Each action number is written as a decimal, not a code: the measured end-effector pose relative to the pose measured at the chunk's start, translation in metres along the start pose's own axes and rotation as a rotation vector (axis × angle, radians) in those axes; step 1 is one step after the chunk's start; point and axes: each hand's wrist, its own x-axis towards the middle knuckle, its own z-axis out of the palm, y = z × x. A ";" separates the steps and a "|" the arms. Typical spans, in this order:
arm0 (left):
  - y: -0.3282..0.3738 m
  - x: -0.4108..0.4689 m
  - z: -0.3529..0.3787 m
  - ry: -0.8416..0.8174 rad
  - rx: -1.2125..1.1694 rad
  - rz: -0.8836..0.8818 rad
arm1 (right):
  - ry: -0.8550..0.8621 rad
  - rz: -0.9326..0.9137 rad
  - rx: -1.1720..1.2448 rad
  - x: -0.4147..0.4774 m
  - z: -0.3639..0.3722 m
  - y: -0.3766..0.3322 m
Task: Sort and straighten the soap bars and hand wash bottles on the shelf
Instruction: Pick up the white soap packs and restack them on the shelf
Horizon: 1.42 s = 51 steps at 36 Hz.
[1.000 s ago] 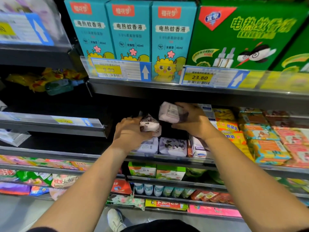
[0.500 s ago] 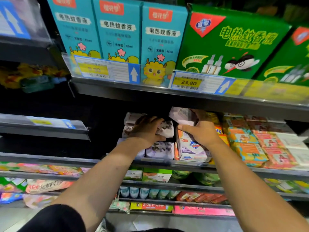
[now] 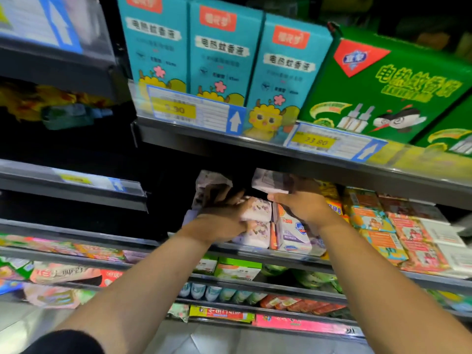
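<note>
On the middle shelf [image 3: 288, 255] lie pale purple wrapped soap bars. My left hand [image 3: 224, 213] reaches into their stack and grips one soap bar [image 3: 258, 209] that lies on top of another soap bar [image 3: 255, 233]. A further wrapped bar [image 3: 209, 182] shows above and behind that hand. My right hand [image 3: 304, 203] holds a purple soap bar [image 3: 268, 182] raised just under the upper shelf. Below it stands a white and purple soap pack [image 3: 293, 233] with an orange edge.
Orange and pink soap packs [image 3: 383, 226] fill the shelf to the right. Blue boxes [image 3: 222, 54] and a green box [image 3: 383, 85] stand on the upper shelf, close over my hands. Lower shelves hold green boxes [image 3: 237, 269] and small bottles [image 3: 204, 290]. The left bay is dark.
The view has tilted and moved closer. My left hand has pushed deeper into the purple stack. My right hand keeps its bar raised under the upper shelf.
</note>
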 end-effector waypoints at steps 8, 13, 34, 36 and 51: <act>-0.035 -0.022 0.015 0.061 -0.336 -0.155 | -0.074 -0.018 -0.136 0.005 0.020 -0.034; -0.032 -0.015 0.027 0.171 -0.502 -0.178 | -0.157 0.149 -0.192 0.023 0.031 -0.035; -0.048 -0.006 0.028 0.172 -0.187 -0.147 | -0.187 -0.067 -0.603 0.043 0.044 -0.032; -0.047 -0.009 0.021 0.244 -0.160 -0.170 | -0.145 -0.084 -0.627 0.043 0.045 -0.030; -0.055 -0.040 0.020 0.240 -0.145 -0.309 | -0.137 -0.272 -0.554 0.056 0.078 -0.065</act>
